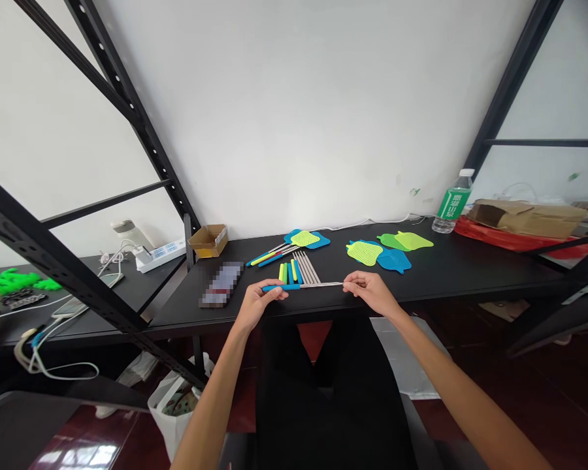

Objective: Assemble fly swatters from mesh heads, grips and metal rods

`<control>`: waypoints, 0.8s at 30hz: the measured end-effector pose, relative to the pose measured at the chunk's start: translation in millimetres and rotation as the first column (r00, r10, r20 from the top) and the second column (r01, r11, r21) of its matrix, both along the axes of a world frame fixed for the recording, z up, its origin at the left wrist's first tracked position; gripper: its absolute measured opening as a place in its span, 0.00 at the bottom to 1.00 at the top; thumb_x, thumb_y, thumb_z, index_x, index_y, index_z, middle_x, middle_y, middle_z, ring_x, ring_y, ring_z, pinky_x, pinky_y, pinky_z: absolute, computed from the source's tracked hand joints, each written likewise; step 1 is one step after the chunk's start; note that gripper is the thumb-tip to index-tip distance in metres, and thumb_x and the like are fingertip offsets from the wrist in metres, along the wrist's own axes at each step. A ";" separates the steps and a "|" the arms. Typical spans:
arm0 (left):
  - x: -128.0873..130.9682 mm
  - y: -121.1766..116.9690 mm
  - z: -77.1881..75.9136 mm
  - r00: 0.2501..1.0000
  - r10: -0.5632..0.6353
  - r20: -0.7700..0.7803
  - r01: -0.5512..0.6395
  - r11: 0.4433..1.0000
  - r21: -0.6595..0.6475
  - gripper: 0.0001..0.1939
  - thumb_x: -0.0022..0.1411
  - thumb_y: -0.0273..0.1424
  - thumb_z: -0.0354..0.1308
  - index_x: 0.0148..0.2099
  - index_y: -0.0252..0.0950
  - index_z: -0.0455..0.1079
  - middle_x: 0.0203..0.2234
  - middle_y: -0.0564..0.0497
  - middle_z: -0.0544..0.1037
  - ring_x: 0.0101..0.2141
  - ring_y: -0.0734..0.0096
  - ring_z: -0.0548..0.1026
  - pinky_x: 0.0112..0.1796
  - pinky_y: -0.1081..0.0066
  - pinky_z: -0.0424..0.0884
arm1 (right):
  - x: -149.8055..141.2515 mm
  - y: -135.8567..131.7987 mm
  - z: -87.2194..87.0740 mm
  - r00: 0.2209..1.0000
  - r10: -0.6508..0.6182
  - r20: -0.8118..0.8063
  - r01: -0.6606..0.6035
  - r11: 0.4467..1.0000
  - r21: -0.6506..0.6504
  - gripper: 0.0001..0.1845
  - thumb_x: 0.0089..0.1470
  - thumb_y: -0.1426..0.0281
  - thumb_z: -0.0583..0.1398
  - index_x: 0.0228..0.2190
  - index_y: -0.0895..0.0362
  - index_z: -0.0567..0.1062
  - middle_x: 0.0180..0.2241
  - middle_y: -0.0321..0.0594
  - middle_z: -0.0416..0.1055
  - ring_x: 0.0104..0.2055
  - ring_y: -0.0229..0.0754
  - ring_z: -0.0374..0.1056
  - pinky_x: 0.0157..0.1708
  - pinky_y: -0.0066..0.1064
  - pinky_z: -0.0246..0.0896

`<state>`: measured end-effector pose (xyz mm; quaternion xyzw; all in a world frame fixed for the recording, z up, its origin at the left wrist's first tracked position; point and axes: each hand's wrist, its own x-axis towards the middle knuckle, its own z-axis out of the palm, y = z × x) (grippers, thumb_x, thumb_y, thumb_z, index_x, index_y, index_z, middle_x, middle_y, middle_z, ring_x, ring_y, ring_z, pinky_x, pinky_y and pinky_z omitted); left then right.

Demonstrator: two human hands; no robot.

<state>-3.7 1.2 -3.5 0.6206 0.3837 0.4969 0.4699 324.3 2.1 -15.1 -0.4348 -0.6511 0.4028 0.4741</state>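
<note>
My left hand (261,301) is closed round the blue grip of a fly swatter handle (318,285), held level just over the table's front edge. At the far end of its thin metal rod, the fingertips of my right hand (367,291) are pinched together. Behind it lie several bare metal rods (310,267) and several loose grips (289,271) in yellow, green and blue. Further back, assembled fly swatters (304,239) overlap in a pile. To the right are loose swatter heads, among them a yellow one (364,253), a blue one (394,260) and a yellow-green one (414,241).
A phone with a blurred screen (223,284) and a small cardboard box (208,241) are on the left of the black table (441,274). A water bottle (453,202) stands at the right. Black shelf posts (127,98) rise at both sides. A power strip (161,255) lies further left.
</note>
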 end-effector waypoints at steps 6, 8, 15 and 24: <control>0.2 -0.9 1.8 1.000 -0.006 -0.018 0.006 1.000 0.001 0.17 0.59 0.38 0.66 0.47 0.31 0.76 0.31 0.45 0.83 0.34 0.65 0.80 0.40 0.69 0.74 | -0.3 -2.1 2.3 0.999 -0.012 0.047 0.012 1.000 0.000 0.17 0.54 0.55 0.62 0.32 0.58 0.77 0.28 0.44 0.78 0.32 0.44 0.71 0.30 0.33 0.63; 0.4 -1.2 2.3 1.000 -0.007 -0.023 0.007 1.000 0.000 0.17 0.59 0.38 0.66 0.46 0.31 0.76 0.31 0.45 0.83 0.34 0.64 0.80 0.40 0.68 0.74 | -0.6 -3.6 4.1 0.998 -0.019 0.063 0.019 1.000 0.002 0.18 0.54 0.55 0.62 0.32 0.58 0.78 0.28 0.44 0.78 0.31 0.44 0.71 0.31 0.33 0.63; 0.6 -0.8 1.9 1.000 -0.009 -0.017 0.008 1.000 -0.008 0.17 0.59 0.38 0.66 0.46 0.32 0.76 0.31 0.45 0.83 0.34 0.64 0.81 0.40 0.68 0.75 | -0.6 -6.2 7.5 0.995 -0.025 0.101 0.024 1.000 0.013 0.19 0.56 0.53 0.61 0.30 0.57 0.77 0.27 0.42 0.77 0.28 0.41 0.68 0.31 0.33 0.62; 0.6 -1.5 2.0 1.000 -0.010 -0.018 0.010 1.000 -0.010 0.18 0.58 0.38 0.66 0.47 0.31 0.76 0.31 0.44 0.83 0.35 0.62 0.81 0.41 0.66 0.75 | -1.6 -7.4 8.1 0.990 -0.033 0.135 0.027 0.999 0.046 0.23 0.58 0.51 0.58 0.26 0.56 0.77 0.25 0.41 0.77 0.27 0.42 0.68 0.31 0.33 0.61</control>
